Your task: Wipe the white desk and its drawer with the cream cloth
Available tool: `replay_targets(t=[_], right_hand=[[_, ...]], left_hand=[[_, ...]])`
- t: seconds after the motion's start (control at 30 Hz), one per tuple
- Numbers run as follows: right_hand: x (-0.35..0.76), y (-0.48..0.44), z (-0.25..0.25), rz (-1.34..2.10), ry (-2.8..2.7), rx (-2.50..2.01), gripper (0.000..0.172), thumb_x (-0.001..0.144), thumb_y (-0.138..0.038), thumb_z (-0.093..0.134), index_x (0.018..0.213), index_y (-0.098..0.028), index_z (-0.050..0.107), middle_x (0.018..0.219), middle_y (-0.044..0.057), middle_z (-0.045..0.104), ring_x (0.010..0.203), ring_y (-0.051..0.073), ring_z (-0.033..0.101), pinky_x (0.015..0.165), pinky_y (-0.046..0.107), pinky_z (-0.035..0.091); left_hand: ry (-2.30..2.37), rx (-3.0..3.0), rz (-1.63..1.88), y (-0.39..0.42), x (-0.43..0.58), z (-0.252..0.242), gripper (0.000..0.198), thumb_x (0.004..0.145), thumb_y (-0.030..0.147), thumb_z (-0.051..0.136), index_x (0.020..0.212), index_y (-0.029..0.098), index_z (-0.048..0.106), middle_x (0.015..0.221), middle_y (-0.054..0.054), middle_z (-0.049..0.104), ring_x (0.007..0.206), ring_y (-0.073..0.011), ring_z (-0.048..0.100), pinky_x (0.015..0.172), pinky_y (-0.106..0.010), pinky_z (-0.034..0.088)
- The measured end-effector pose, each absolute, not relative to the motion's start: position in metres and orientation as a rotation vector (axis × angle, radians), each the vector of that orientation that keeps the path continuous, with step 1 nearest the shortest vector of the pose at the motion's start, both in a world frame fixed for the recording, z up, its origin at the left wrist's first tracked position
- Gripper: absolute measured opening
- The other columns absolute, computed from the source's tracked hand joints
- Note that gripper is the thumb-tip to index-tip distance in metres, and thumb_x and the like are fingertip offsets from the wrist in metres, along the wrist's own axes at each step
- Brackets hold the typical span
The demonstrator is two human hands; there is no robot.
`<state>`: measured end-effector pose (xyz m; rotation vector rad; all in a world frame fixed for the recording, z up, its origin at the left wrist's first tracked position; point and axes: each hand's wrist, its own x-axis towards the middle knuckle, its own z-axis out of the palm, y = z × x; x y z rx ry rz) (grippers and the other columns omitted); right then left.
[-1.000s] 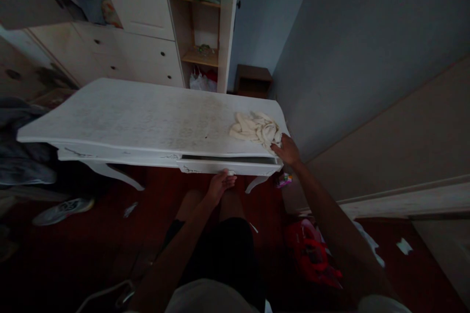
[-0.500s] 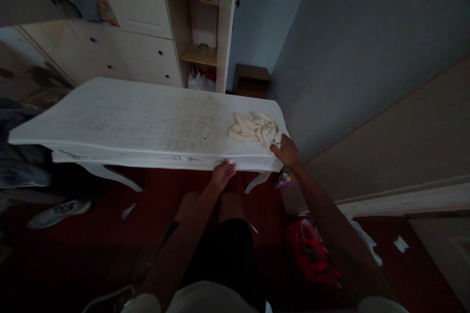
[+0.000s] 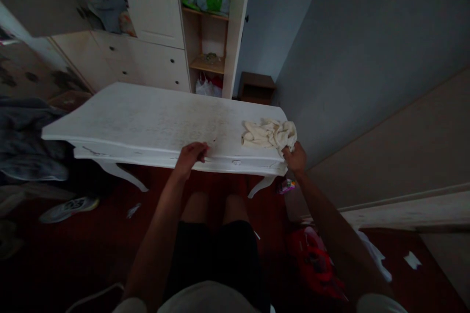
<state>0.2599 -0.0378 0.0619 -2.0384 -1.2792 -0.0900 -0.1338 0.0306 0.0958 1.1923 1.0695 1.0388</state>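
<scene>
A white table (image 3: pixel 139 122) with curved legs stands in front of me, its drawer pushed in with a small knob (image 3: pixel 236 162) on the front. A crumpled cream cloth (image 3: pixel 270 133) lies on the right end of the tabletop. My right hand (image 3: pixel 294 157) is closed on the cloth's near right corner at the table's edge. My left hand (image 3: pixel 191 153) rests on the front edge of the tabletop, left of the knob, fingers curled over the edge and holding nothing.
A white wardrobe (image 3: pixel 154 14) with open shelves and plastic bags stands behind the table. A grey wall (image 3: pixel 348 44) runs along the right. A shoe (image 3: pixel 68 208), paper scraps and a red bag (image 3: pixel 317 264) lie on the dark red floor. Dark clothing (image 3: pixel 22 142) is heaped at the left.
The drawer, open a second ago, has been pushed shut by my left hand. That hand then left the knob and moved up-left onto the tabletop's edge. My right hand stays on the cloth.
</scene>
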Motion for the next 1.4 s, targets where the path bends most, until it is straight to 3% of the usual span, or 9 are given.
replay_targets(t=[0.1,0.2,0.37,0.6,0.87,0.97,1.13,1.27,1.4], right_hand=[[0.261,-0.039,0.063,-0.077,-1.193,-2.007,0.042,0.078,-0.046,0.047,0.105,-0.017,0.061,0.095,0.015,0.070,0.086,0.032,0.064,0.084,0.048,0.051],[0.261,-0.041,0.068,-0.051,-1.208,-1.918,0.046,0.078,-0.044,0.047,0.112,-0.016,0.062,0.101,0.015,0.070,0.089,0.031,0.065,0.085,0.046,0.053],[0.263,-0.043,0.075,-0.061,-1.377,-1.766,0.051,0.082,-0.043,0.044,0.121,-0.015,0.061,0.120,0.017,0.067,0.112,0.032,0.061,0.095,0.048,0.050],[0.234,-0.016,0.095,-0.031,-1.848,-1.828,0.064,0.084,-0.041,0.052,0.144,-0.019,0.047,0.159,0.014,0.031,0.148,0.029,0.028,0.118,0.050,0.029],[0.169,0.039,0.123,0.274,-1.913,-2.415,0.115,0.060,-0.080,0.069,0.155,-0.030,0.029,0.167,0.014,0.004,0.148,0.051,0.001,0.106,0.078,0.020],[0.155,0.050,0.127,0.244,-1.887,-2.489,0.116,0.055,-0.084,0.069,0.152,-0.030,0.034,0.165,0.015,0.012,0.146,0.052,0.014,0.103,0.075,0.027],[0.163,0.058,0.126,0.132,-1.836,-2.460,0.091,0.066,-0.066,0.073,0.144,-0.028,0.048,0.144,0.018,0.047,0.124,0.043,0.051,0.097,0.056,0.047],[0.173,0.046,0.121,-0.070,-1.773,-2.401,0.067,0.074,-0.050,0.068,0.135,-0.024,0.059,0.126,0.018,0.060,0.112,0.039,0.059,0.090,0.052,0.051],[0.165,0.006,0.114,-0.065,-1.803,-2.147,0.058,0.076,-0.043,0.065,0.127,-0.018,0.064,0.119,0.016,0.064,0.107,0.034,0.062,0.095,0.048,0.051]], left_hand=[[1.352,1.418,1.264,0.074,-0.163,0.116,0.023,0.080,0.036,0.057,0.069,0.016,0.061,0.058,0.000,0.056,0.056,-0.0122,0.050,0.058,-0.026,0.044],[1.615,1.711,1.215,0.113,-0.184,0.118,0.013,0.075,0.028,0.059,0.068,0.017,0.061,0.065,-0.002,0.063,0.066,-0.0155,0.056,0.069,-0.027,0.046],[1.593,1.782,1.176,0.145,-0.209,0.097,0.015,0.072,0.025,0.058,0.078,0.015,0.067,0.081,-0.007,0.071,0.077,-0.0189,0.064,0.074,-0.027,0.049],[1.536,1.668,1.291,0.148,-0.214,0.082,0.020,0.075,0.025,0.056,0.085,0.014,0.069,0.079,-0.007,0.072,0.075,-0.0177,0.065,0.074,-0.027,0.050],[1.545,1.776,1.275,0.145,-0.214,0.078,0.020,0.076,0.023,0.055,0.086,0.016,0.070,0.086,-0.008,0.073,0.081,-0.0193,0.065,0.080,-0.029,0.049],[1.540,1.772,1.280,0.146,-0.214,0.077,0.018,0.076,0.022,0.055,0.084,0.017,0.070,0.084,-0.007,0.073,0.081,-0.0198,0.066,0.081,-0.029,0.049],[1.523,1.750,1.323,0.146,-0.214,0.077,0.017,0.076,0.020,0.055,0.083,0.016,0.070,0.082,-0.007,0.073,0.079,-0.0193,0.065,0.081,-0.029,0.049],[1.488,1.713,1.319,0.144,-0.216,0.079,0.018,0.076,0.020,0.054,0.084,0.015,0.070,0.084,-0.008,0.073,0.080,-0.0188,0.065,0.080,-0.028,0.049],[1.470,1.718,1.326,0.143,-0.217,0.079,0.019,0.076,0.022,0.054,0.084,0.014,0.070,0.083,-0.008,0.072,0.078,-0.0186,0.065,0.078,-0.028,0.048]])
